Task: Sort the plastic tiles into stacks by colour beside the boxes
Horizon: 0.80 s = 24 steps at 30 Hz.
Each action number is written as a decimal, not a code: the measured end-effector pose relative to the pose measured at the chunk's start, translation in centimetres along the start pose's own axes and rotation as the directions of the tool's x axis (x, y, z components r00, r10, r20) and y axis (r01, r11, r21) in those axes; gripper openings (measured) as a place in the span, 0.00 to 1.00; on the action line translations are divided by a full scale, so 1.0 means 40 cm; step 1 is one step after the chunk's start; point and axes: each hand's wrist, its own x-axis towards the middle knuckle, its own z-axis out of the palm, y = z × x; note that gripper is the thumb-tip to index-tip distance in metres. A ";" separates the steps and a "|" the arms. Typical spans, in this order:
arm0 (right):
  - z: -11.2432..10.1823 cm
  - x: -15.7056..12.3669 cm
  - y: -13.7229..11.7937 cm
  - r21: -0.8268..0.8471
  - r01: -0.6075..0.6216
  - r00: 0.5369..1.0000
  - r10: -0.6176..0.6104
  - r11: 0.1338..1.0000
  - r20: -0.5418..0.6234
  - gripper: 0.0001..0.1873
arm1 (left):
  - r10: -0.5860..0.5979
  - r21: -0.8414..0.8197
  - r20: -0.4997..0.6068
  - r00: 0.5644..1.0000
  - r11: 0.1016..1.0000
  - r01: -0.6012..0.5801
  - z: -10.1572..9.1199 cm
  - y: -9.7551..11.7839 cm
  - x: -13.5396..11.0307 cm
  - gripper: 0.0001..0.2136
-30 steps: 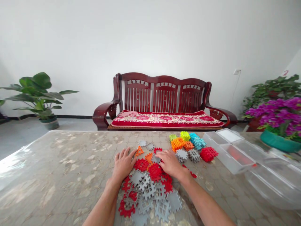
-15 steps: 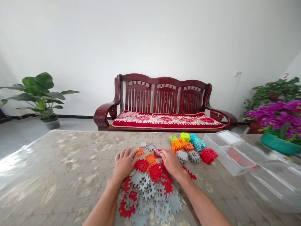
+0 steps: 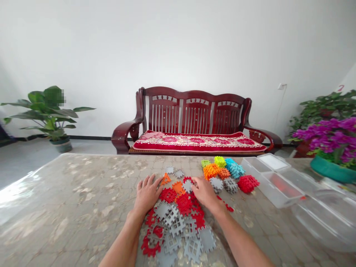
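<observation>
My left hand lies flat on the table with its fingers spread, beside an orange triangular interlocking piece. Between finger and thumb, my right hand pinches a grey interlocking tile with notched edges, above a red piece. Below and between the hands spreads a loose pile of notched tiles: red ones, an orange square and several grey ones. Two small grey pieces sit past the fingertips.
Sorted stacks stand to the right: orange, blue, yellow-green, grey and red. Farther right are a clear divided box and a transparent lid. A flower pot stands at the table's right end.
The grey tile at my right fingertips has turned so that its flat face shows more. My right hand has shifted slightly right; my left hand stays in place.
</observation>
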 end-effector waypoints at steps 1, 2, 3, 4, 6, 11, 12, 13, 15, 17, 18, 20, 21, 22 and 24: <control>-0.005 -0.005 -0.008 -0.026 0.009 1.000 -0.009 1.000 0.007 0.18 | -0.002 -0.001 0.002 1.000 1.000 0.002 -0.001 0.000 0.000 0.21; -0.010 -0.008 -0.017 -0.049 0.016 1.000 -0.015 0.999 0.019 0.20 | -0.005 -0.001 0.003 1.000 1.000 0.005 -0.001 0.000 0.000 0.21; -0.015 -0.011 -0.026 -0.073 0.022 0.999 -0.020 0.997 0.033 0.21 | -0.007 -0.002 0.004 1.000 1.000 0.007 -0.001 0.000 0.000 0.21; -0.020 -0.012 -0.034 -0.099 0.027 0.999 -0.023 0.995 0.044 0.23 | -0.008 -0.004 0.004 1.000 1.000 0.008 -0.001 -0.001 0.000 0.21; -0.026 -0.013 -0.048 -0.155 0.034 0.998 -0.024 0.987 0.064 0.23 | -0.006 -0.010 0.003 1.000 1.000 0.006 0.001 -0.002 0.000 0.21; -0.014 -0.012 -0.058 -0.258 0.060 0.998 -0.050 0.964 0.044 0.16 | -0.003 -0.021 -0.001 1.000 1.000 0.003 0.001 -0.002 0.000 0.21; -0.009 -0.011 -0.056 -0.263 0.062 0.998 -0.055 0.963 0.032 0.16 | -0.003 -0.021 0.000 1.000 1.000 0.003 0.001 -0.002 -0.001 0.20; -0.004 -0.011 -0.053 -0.259 0.063 0.998 -0.059 0.964 0.020 0.16 | -0.004 -0.020 0.001 1.000 1.000 0.004 0.000 -0.002 -0.001 0.20; 0.003 -0.012 -0.047 -0.220 0.059 0.998 -0.062 0.974 -0.007 0.17 | -0.010 -0.014 0.003 1.000 1.000 0.010 -0.001 -0.001 -0.001 0.20; 0.002 -0.018 -0.040 -0.142 0.046 0.997 -0.055 0.989 -0.061 0.19 | -0.012 -0.004 0.005 1.000 1.000 0.012 -0.001 -0.001 -0.001 0.21; -0.003 -0.022 -0.035 -0.097 0.038 0.994 -0.048 0.995 -0.102 0.21 | -0.011 0.000 0.007 1.000 1.000 0.011 -0.001 -0.002 -0.001 0.21; -0.019 -0.037 -0.019 -0.015 0.025 0.977 -0.028 1.000 -0.212 0.23 | -0.005 0.003 0.011 1.000 1.000 0.005 0.000 -0.002 0.000 0.21; -0.030 -0.046 -0.007 0.016 0.023 0.963 -0.018 1.000 -0.270 0.24 | -0.003 0.004 0.013 1.000 1.000 0.003 0.000 -0.002 0.000 0.21; -0.042 -0.056 0.009 0.040 0.023 0.946 -0.009 0.999 -0.325 0.24 | -0.003 0.006 0.013 1.000 1.000 0.003 0.001 -0.002 0.001 0.21; -0.070 -0.076 0.050 0.076 0.011 0.907 0.022 0.997 -0.420 0.24 | -0.005 0.014 0.014 1.000 1.000 0.005 0.002 -0.002 0.002 0.21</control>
